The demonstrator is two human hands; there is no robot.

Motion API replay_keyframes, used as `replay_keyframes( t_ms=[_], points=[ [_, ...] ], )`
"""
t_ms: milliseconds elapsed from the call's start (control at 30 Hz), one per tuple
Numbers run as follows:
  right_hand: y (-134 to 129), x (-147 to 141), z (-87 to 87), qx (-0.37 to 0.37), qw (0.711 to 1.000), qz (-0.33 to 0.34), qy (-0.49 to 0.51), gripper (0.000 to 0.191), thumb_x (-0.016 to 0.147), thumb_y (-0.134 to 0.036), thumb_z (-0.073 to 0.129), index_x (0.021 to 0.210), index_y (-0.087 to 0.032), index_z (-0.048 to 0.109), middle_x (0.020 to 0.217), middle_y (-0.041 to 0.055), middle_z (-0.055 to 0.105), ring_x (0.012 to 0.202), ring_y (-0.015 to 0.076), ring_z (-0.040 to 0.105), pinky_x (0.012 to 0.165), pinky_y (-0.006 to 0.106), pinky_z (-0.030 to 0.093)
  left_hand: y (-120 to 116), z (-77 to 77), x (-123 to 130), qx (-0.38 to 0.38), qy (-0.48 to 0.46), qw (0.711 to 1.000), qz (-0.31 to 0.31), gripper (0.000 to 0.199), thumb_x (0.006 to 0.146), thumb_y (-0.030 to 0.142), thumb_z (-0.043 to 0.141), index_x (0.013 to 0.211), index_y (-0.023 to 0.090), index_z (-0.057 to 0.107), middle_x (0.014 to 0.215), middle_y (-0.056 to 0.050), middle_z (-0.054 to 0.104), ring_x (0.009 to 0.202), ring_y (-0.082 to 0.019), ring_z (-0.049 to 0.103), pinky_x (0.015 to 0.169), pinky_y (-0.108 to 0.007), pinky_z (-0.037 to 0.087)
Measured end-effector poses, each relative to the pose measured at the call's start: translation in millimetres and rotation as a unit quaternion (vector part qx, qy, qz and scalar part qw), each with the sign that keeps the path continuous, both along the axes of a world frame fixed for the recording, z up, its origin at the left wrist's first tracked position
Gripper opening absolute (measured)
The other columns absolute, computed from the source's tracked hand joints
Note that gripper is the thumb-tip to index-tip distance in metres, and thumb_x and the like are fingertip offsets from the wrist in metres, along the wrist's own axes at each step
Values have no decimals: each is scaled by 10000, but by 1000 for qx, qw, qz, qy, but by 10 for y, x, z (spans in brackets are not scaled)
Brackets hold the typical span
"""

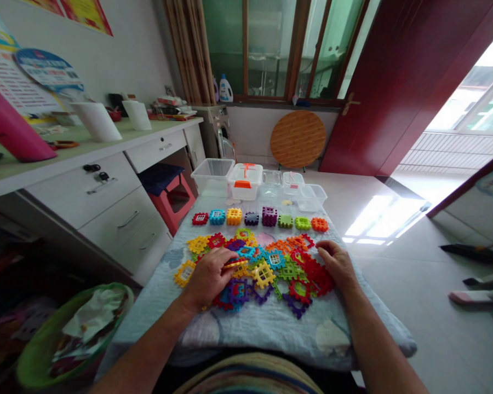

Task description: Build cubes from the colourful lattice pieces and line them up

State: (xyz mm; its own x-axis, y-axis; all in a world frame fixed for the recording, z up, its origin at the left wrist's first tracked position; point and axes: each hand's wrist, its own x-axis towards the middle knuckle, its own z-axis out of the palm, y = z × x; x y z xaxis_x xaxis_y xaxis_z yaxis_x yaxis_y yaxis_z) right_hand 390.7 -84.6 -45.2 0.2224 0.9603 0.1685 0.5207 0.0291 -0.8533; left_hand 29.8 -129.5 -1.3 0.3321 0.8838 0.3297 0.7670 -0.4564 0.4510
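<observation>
A heap of colourful plastic interlocking building pieces [290, 268], square with notched edges, is spread over the cloth. My left hand [209, 276] is at the heap's left side, its thumb and fingers closed on a yellow building piece [235, 264] seen nearly edge-on. Below that hand lie purple and blue pieces [236, 293]. At the heap's right edge, my right hand [337, 267] rests beside the red pieces [318, 276], fingers loosely bent and apart, with nothing visible in them. Behind the heap runs a row of assembled blocks, among them a purple block [269, 215] and an orange block [319, 224].
Clear plastic containers, including an open bin [212, 176] and a box with orange latches [245, 183], stand at the table's far end. A drawer desk [90, 191] and a red stool [168, 197] are on the left. A green basket [28, 350] sits at lower left.
</observation>
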Motion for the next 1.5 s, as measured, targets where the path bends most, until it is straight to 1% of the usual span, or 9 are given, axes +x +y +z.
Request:
replay_keyframes(
  t_ms=[200, 333, 433, 567, 767, 900, 1267, 1367, 1500],
  points=[
    [-1, 1, 6, 1, 1000, -6, 17, 285, 700, -420, 568, 843, -195, 668, 794, 43, 703, 766, 220, 634, 764, 351, 481, -66, -52, 20, 44, -23, 998, 30, 297, 759, 69, 558, 977, 255, 635, 992, -42, 666, 983, -228, 588, 941, -402, 469],
    [3, 23, -21, -3, 1000, -3, 21, 283, 701, -418, 579, 849, -195, 670, 810, 45, 709, 783, 225, 640, 781, 356, 485, -65, 14, 70, 10, -78, 995, 62, 273, 763, 108, 566, 992, 253, 600, 988, -33, 628, 983, -216, 587, 915, -375, 486],
    [4, 28, -32, -7, 1000, -5, 22, 284, 710, -412, 574, 864, -194, 672, 823, 45, 708, 786, 222, 638, 785, 354, 482, -34, 61, 44, -76, -107, 991, 36, 219, 773, 200, 620, 988, 233, 592, 966, -21, 615, 918, -188, 599, 854, -326, 504],
    [9, 27, -36, -6, 1000, -1, 23, 278, 712, -410, 582, 863, -194, 672, 826, 46, 706, 784, 221, 635, 785, 351, 478, -5, 76, -82, -166, -93, 981, -31, 345, 733, 162, 609, 1069, 235, 606, 1013, -20, 623, 932, -174, 607, 853, -297, 498],
    [11, 24, -33, -5, 1000, -2, 21, 283, 714, -419, 584, 861, -192, 668, 804, 42, 703, 768, 219, 631, 769, 348, 475, -33, 168, -263, -184, -46, 979, -77, 559, 663, 76, 511, 1192, 238, 589, 1164, -45, 637, 1064, -203, 587, 980, -348, 443],
    [4, 5, -8, -8, 1000, -4, 24, 283, 707, -422, 580, 848, -193, 668, 796, 40, 702, 764, 218, 631, 760, 343, 475, -59, 226, -295, -196, -42, 978, -60, 501, 695, 107, 523, 1167, 253, 603, 1046, -16, 678, 928, -178, 631, 877, -306, 485],
    [4, -6, 4, -7, 1000, -3, 23, 295, 685, -432, 582, 829, -188, 665, 779, 42, 695, 749, 216, 624, 762, 345, 471, 11, 147, -237, -105, -166, 981, 13, 275, 837, 175, 484, 1079, 218, 608, 1098, -44, 631, 1010, -171, 613, 927, -312, 487],
    [1, -6, 1, -4, 1000, -5, 17, 293, 686, -425, 582, 835, -189, 671, 796, 48, 702, 771, 223, 628, 779, 351, 469, 125, 111, -237, -100, -136, 986, 13, 257, 842, 174, 477, 1060, 208, 610, 1071, -44, 640, 983, -178, 616, 914, -323, 491],
    [1, -2, -5, 2, 1000, -7, 16, 284, 691, -412, 576, 841, -191, 673, 793, 45, 705, 777, 221, 629, 774, 345, 474, 272, 126, -188, -45, -22, 998, 37, 273, 812, 129, 487, 1037, 190, 629, 1060, -66, 625, 1026, -212, 584, 960, -366, 454]
  ],
)
